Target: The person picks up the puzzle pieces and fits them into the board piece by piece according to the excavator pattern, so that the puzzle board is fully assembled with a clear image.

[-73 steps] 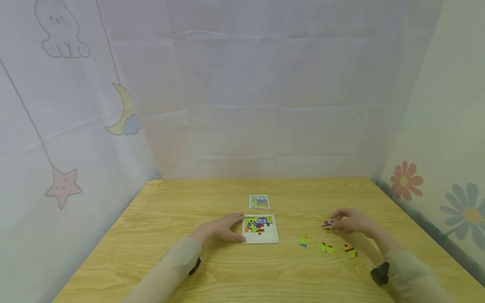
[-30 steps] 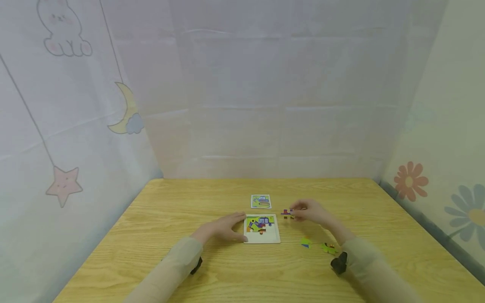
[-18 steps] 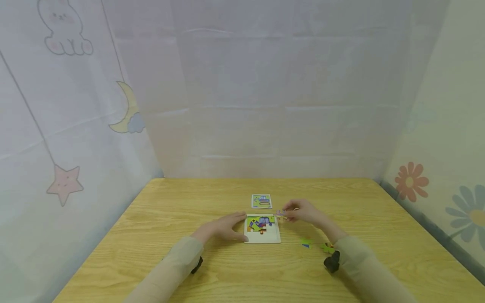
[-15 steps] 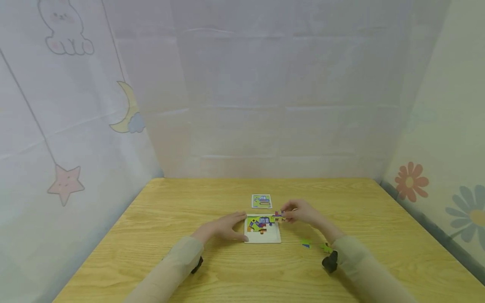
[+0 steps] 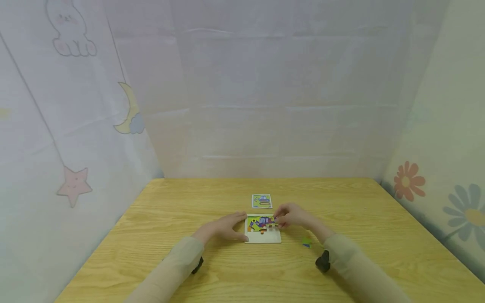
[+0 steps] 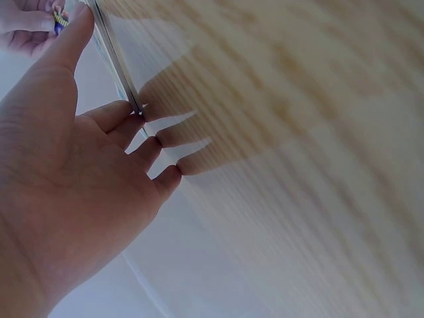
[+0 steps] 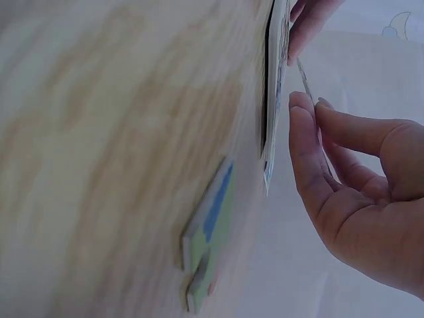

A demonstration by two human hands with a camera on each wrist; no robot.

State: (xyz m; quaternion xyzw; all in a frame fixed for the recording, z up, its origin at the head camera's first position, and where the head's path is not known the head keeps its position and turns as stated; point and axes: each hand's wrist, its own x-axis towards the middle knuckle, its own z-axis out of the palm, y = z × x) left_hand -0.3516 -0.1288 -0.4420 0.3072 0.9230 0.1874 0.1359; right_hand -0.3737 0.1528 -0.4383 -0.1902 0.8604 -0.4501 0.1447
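Wooden table (image 5: 329, 194), pale backdrop (image 5: 242, 92) with rabbit (image 5: 73, 35), moon (image 5: 131, 104), pink star (image 5: 74, 185), red flower (image 5: 405, 181), blue flower (image 5: 473, 217).

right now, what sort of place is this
Perhaps a child-themed play or filming corner: a light brown wood-grain table, pale creased sheeting behind and beside it, printed with a pink star, and a square white jigsaw tray.

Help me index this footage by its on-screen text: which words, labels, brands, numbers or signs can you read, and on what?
None can be read in any view.
Picture card: a vehicle drawing; any lettering is too small to read.
Puzzle tray and loose piece: coloured artwork, no legible marking.
Backdrop: cartoon drawings, no writing visible.
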